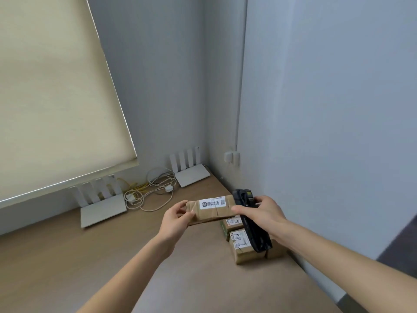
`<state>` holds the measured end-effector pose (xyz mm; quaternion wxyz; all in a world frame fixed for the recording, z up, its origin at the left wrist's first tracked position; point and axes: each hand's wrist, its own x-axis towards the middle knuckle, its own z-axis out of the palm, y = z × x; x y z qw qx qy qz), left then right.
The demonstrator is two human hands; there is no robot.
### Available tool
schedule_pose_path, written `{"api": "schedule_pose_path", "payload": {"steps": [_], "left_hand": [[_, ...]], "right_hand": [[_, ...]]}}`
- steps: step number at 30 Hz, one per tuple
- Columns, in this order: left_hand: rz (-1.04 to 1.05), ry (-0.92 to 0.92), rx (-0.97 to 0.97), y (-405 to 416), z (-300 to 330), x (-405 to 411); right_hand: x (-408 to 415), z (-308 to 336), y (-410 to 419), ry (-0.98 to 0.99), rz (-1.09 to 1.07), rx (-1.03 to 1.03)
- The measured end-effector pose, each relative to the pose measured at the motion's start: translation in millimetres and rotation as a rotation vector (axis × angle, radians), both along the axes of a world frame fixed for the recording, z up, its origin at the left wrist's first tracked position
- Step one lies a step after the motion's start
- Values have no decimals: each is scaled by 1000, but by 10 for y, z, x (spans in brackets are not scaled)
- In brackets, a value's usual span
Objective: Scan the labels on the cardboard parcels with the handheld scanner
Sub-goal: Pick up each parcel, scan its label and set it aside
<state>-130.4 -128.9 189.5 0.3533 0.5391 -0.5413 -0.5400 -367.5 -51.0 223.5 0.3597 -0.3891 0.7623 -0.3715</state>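
A long flat cardboard parcel (pixel 211 211) with a white printed label on its upper face is held above the table. My left hand (pixel 176 219) grips its left end. My right hand (pixel 261 214) grips a black handheld scanner (pixel 252 224) at the parcel's right end, and its fingers also touch that end. The scanner's head points away from me, toward the wall. Below the scanner, two more cardboard parcels lie on the table: a small one (pixel 231 224) with a label, and a larger one (pixel 246 249) with handwriting on its label.
The wooden table (pixel 112 256) meets walls at the back and right. Two white routers (pixel 102 205) (pixel 191 170) with upright antennas stand at the back, with tangled white and yellow cables (pixel 150 190) between them. A beige roller blind (pixel 52 98) hangs at the left.
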Motion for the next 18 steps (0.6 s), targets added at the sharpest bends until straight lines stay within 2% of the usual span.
{"api": "schedule_pose_path", "payload": {"steps": [4,8,18], "left_hand": [[139,105,19,643,322,376],[281,89,-57,1145,546,669],[254,245,-60,1939,925,869]], "right_hand": [[355,286,562,14,50,-58],[643,527,1031,15,109,-106],[709,936,1710,44,263,-219]]}}
